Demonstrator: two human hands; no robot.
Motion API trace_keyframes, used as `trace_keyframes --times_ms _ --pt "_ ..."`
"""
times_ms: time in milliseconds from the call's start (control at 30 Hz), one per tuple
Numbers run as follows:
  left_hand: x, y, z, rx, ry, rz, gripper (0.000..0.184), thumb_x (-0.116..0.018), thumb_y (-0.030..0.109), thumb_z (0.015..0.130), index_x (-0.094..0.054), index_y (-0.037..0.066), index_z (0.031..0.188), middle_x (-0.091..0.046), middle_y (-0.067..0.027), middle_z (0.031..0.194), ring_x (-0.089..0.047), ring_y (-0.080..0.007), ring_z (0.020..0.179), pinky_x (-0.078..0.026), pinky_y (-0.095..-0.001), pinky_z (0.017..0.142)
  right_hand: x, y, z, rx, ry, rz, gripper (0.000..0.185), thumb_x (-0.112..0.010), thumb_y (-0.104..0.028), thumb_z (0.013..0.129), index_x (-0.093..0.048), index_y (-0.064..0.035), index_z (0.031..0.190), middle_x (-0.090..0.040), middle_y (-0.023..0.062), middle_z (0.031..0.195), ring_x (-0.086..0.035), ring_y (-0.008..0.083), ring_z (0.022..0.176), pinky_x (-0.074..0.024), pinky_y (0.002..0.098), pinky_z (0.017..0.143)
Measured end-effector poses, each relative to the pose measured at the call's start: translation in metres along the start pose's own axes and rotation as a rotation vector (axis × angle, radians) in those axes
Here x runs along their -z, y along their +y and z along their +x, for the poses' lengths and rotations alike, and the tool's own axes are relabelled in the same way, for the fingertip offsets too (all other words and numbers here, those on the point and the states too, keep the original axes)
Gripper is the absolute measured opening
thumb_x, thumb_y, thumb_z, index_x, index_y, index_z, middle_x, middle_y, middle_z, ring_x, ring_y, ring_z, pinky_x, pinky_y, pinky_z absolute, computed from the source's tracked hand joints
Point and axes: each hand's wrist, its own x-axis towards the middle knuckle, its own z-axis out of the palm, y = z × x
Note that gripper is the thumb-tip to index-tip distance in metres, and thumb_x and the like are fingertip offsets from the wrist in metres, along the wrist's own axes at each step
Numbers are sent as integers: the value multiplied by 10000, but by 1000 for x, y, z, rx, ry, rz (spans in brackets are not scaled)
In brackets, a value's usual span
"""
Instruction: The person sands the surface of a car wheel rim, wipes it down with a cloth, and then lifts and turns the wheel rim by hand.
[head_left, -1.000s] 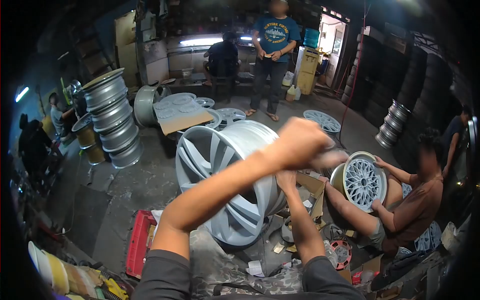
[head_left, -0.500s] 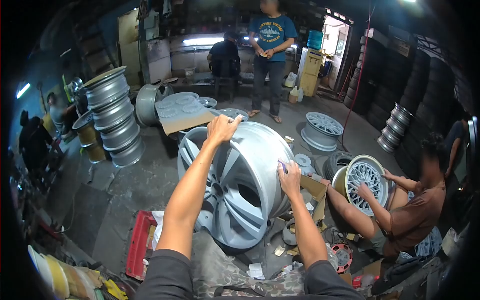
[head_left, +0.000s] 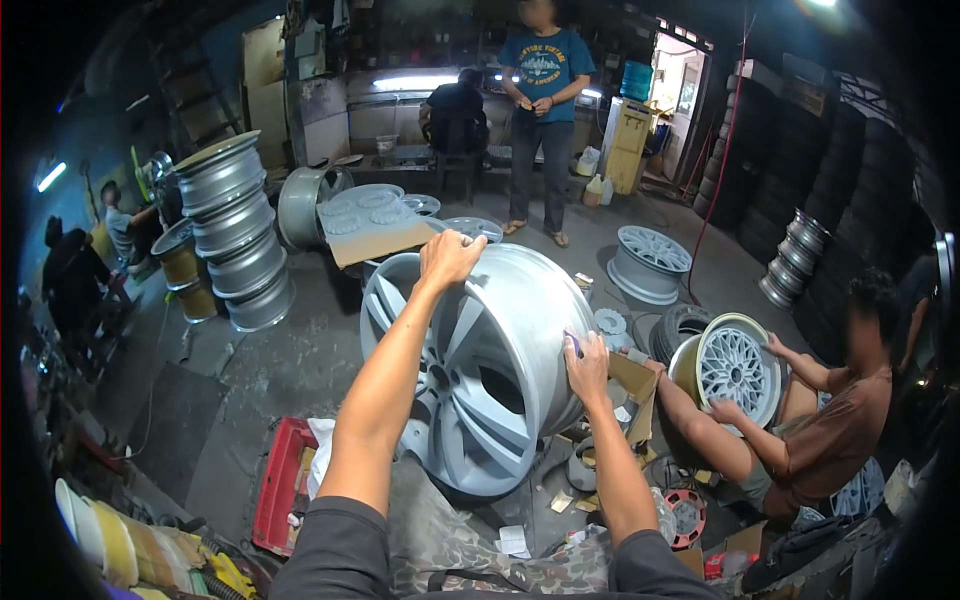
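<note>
A large silver-grey alloy wheel rim (head_left: 520, 300) stands on edge in front of me, its spoked face turned to the left. My left hand (head_left: 452, 258) is closed over the top of its lip. On the right, my right hand (head_left: 587, 365) pinches a small purple piece (head_left: 573, 344) against the outer barrel. The piece is mostly hidden by my fingers, so its exact kind is unclear.
A seated co-worker (head_left: 835, 420) at right handles a mesh-spoke wheel (head_left: 738, 370). Stacked rims (head_left: 235, 235) stand at left, beside a cardboard sheet with round parts (head_left: 365, 208). A red tray (head_left: 280, 480) lies near my left arm. Another person (head_left: 540, 110) stands ahead.
My right hand has slid slightly down the barrel with the purple piece. My left hand keeps its place on the lip. The seated co-worker's hand has moved lower on the mesh-spoke wheel.
</note>
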Motion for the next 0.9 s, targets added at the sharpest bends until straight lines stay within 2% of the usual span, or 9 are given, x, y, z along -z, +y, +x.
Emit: trace_keyframes --times_ms 167,567,767,867,900 --pt "-1 -1 -3 22 -7 2 508 -598 491 884 -739 21 754 -693 -256 801 -678 -429 836 -502 -482 775 0 3 -4 0 -20 3 268 -614 -227 945 -739 -87 1135 -565 122 868 -563 304 886 -414 433 764" --pt "0 -1 -2 28 -16 -19 503 -596 483 880 -740 20 746 -690 -254 784 -680 -427 818 -501 -490 783 6 0 -4 -15 -18 71 253 -610 -213 944 -743 -84 1117 -563 124 863 -564 307 867 -428 431 768" --pt "-6 -6 -1 14 33 -44 519 -597 489 874 -729 12 719 -677 -256 744 -682 -420 786 -501 -485 757 16 -18 -7 -118 -25 192 291 -577 -210 975 -723 -95 1200 -563 135 872 -544 300 873 -436 422 812" --pt "-5 -5 0 35 16 -39 528 -601 497 867 -724 9 708 -674 -251 728 -685 -416 771 -504 -484 745 15 -23 -2 -39 20 179 327 -563 -210 990 -688 -111 1276 -603 121 928 -546 286 921 -438 413 869" --pt "-4 -5 0 35 19 -39 528 -601 497 867 -724 9 708 -674 -251 728 -685 -416 771 -504 -484 745 12 -23 -1 5 19 134 342 -563 -214 993 -669 -120 1304 -631 113 998 -555 284 975 -434 411 904"
